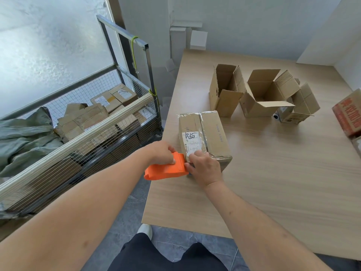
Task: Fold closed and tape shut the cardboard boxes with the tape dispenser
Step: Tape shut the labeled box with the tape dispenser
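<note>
A closed cardboard box (212, 132) with a white label and clear tape along its top seam lies near the table's left edge. My left hand (162, 153) grips an orange tape dispenser (166, 169) held against the box's near left corner. My right hand (205, 168) rests on the near end of the box, fingers bent over the edge beside the dispenser's front. Three open boxes stand further back: a tall one (224, 90), a wide one (263, 94) and a smaller one (300, 104) with its flaps spread.
The wooden table (273, 173) runs to the right. A red printed carton (349, 114) sits at its right edge. A wire cage cart (82, 133) at the left holds several taped boxes and a grey-green sack. White walls stand behind.
</note>
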Action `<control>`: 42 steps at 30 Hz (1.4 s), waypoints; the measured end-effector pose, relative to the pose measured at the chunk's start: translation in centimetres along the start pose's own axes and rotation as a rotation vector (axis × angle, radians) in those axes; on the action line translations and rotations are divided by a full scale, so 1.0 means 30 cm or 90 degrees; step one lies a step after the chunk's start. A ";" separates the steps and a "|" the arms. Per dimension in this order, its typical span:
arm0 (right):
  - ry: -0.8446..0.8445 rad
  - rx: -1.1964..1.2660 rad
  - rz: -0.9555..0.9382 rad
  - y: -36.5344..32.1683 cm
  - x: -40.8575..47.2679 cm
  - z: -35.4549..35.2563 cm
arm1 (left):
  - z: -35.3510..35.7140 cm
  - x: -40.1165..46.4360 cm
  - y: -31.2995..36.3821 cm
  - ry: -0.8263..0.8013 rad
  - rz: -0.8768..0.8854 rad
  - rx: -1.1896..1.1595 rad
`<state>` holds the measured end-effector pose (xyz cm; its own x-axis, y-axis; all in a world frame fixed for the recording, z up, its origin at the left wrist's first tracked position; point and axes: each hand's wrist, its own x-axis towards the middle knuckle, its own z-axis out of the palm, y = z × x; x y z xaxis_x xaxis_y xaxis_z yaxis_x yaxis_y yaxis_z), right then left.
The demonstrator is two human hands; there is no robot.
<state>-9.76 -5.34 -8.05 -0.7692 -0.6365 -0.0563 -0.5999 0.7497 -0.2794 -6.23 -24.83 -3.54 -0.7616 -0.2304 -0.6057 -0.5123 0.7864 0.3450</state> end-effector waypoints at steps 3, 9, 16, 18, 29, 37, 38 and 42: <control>0.003 0.006 0.006 -0.010 -0.003 0.008 | 0.004 -0.004 0.004 -0.008 -0.017 -0.034; -0.012 0.008 0.030 -0.029 -0.007 0.005 | 0.004 -0.016 0.072 0.073 -0.052 0.060; -0.010 0.024 0.046 -0.037 -0.009 0.005 | 0.004 -0.038 0.118 0.118 -0.008 0.121; -0.015 0.027 0.057 -0.041 -0.010 0.009 | 0.011 -0.052 0.134 0.136 0.001 0.151; 0.043 0.058 0.053 -0.041 -0.022 0.025 | 0.047 -0.059 0.104 0.131 -0.041 0.039; 0.057 0.047 0.039 -0.034 -0.028 0.021 | 0.048 -0.011 0.079 0.113 -0.061 0.006; 0.076 0.042 0.039 -0.042 -0.036 0.015 | 0.067 -0.009 0.061 0.120 -0.077 -0.008; 0.163 0.021 -0.019 -0.060 -0.069 0.009 | 0.193 -0.022 -0.021 0.117 -0.115 -0.084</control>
<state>-7.03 -5.42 -7.68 -0.7845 -0.5885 0.1958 -0.6189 0.7224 -0.3084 -3.11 -21.85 -7.52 -0.7067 -0.4690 -0.5298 -0.6837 0.6452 0.3408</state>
